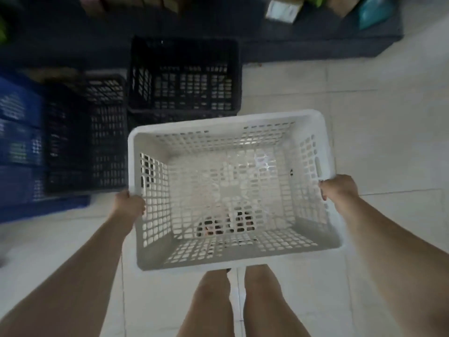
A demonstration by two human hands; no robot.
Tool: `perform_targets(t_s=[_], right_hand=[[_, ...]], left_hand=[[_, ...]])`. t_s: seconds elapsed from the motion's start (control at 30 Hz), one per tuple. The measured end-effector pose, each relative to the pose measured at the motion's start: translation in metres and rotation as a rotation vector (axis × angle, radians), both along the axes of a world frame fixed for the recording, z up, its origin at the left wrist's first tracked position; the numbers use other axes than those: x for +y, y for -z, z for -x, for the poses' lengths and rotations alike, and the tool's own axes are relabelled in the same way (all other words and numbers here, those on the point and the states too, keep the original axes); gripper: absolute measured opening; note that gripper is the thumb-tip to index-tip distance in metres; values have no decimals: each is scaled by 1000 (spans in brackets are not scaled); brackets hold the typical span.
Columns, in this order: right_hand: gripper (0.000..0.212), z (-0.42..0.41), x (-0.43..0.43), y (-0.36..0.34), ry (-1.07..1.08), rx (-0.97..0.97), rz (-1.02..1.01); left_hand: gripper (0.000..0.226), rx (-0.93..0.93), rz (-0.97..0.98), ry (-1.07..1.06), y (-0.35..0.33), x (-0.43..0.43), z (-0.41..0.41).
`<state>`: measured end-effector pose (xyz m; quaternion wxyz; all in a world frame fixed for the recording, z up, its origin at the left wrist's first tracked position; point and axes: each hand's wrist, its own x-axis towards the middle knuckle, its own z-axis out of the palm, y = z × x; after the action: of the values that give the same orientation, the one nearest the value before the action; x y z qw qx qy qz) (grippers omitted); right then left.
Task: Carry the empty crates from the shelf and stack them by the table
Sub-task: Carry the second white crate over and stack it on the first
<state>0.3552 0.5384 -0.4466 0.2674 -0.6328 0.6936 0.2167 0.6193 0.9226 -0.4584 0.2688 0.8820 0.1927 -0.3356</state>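
I hold an empty white perforated crate [228, 122] in the air above the tiled floor, in front of my legs. My left hand [130, 205] grips its left rim and my right hand [339, 189] grips its right rim. Just beyond the crate stands a stack of black crates [184, 76], the top one empty. Left of that stack is another black crate stack [85, 142], and at the far left a stack of blue crates [19, 142].
A dark low platform or shelf base [315, 42] runs along the top, with boxes and packets [284, 8] on it. Pale floor tiles [376, 117] spread to the right and below the crate.
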Motion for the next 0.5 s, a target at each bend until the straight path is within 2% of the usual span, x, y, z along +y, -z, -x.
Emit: perform_targets(t_s=[0.13, 0.23, 0.33, 0.5], right_hand=[[25, 54, -40, -113, 139, -54, 80], [27, 99, -74, -174, 232, -166, 120], [36, 151, -114, -214, 327, -257, 141], [33, 243, -201, -244, 450, -415, 250]], left_hand=[[16, -94, 108, 110, -99, -86, 1], [8, -164, 241, 217, -149, -166, 3], [4, -227, 292, 368, -188, -253, 16], [4, -279, 319, 560, -233, -401, 69]])
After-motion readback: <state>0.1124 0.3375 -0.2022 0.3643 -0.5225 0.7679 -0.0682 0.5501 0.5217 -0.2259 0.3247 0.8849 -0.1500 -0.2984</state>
